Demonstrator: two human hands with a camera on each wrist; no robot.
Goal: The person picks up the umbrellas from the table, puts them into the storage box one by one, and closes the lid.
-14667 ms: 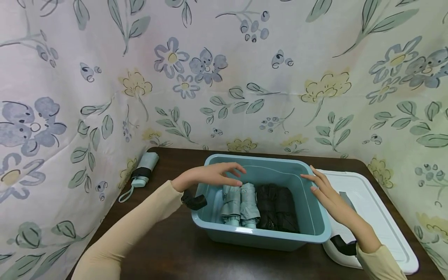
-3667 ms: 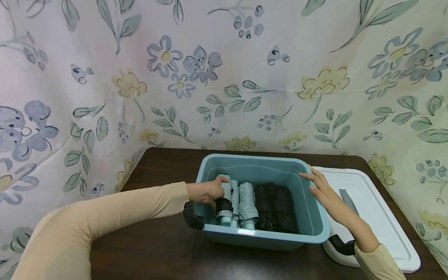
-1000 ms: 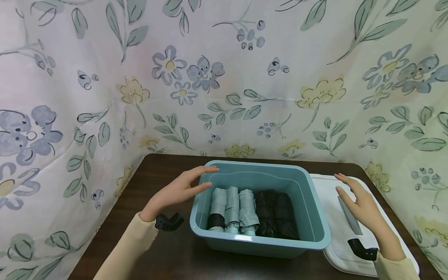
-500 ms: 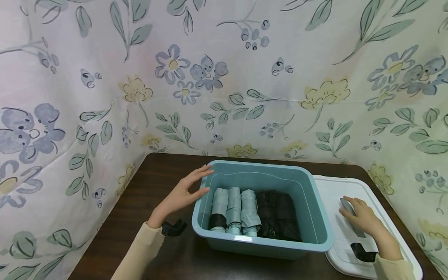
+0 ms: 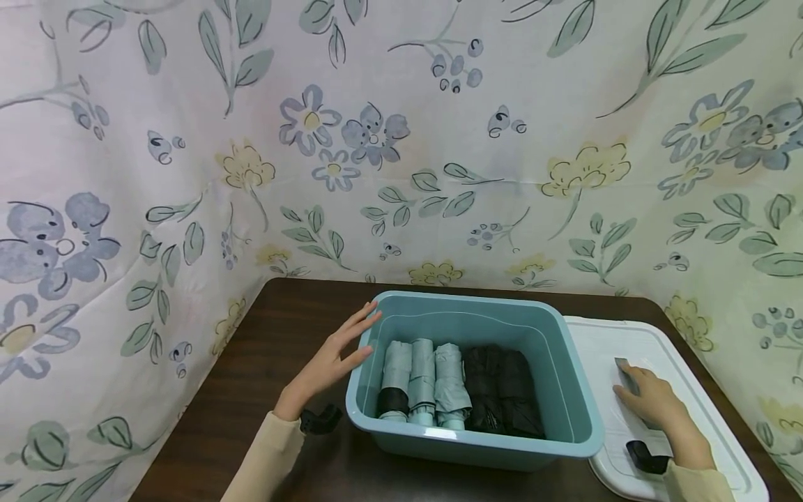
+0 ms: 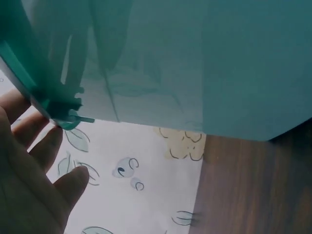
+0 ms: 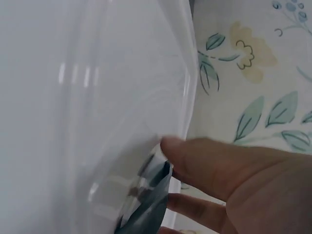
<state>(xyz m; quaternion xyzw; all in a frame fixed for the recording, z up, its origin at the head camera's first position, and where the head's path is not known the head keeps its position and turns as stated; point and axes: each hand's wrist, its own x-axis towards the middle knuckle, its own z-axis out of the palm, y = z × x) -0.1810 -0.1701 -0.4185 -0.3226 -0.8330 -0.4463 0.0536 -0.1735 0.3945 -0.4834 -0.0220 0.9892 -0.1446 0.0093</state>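
A light blue plastic bin (image 5: 470, 453) stands on the table. Inside are three folded light blue umbrellas (image 5: 422, 376), the leftmost with a black band, and to their right two bundled black umbrellas (image 5: 502, 390). My left hand (image 5: 329, 366) rests its extended fingertips at the bin's left rim, thumb spread; the left wrist view shows the fingers under the rim edge (image 6: 29, 87). A white lid (image 5: 602, 341) lies right of the bin. My right hand (image 5: 659, 401) holds the lid's grey handle (image 5: 621, 364), thumb and fingers on either side of it in the right wrist view.
A dark wooden table (image 5: 282, 314) carries everything. Behind and at the sides hangs a floral cloth (image 5: 401, 139). Black wrist cameras sit on both wrists, the left one (image 5: 321, 420) close to the bin's left wall.
The banded umbrella, first on the table at left, now lies in the bin. My right hand left the bin's right rim and took hold of the lid handle; my left hand moved to the left rim.
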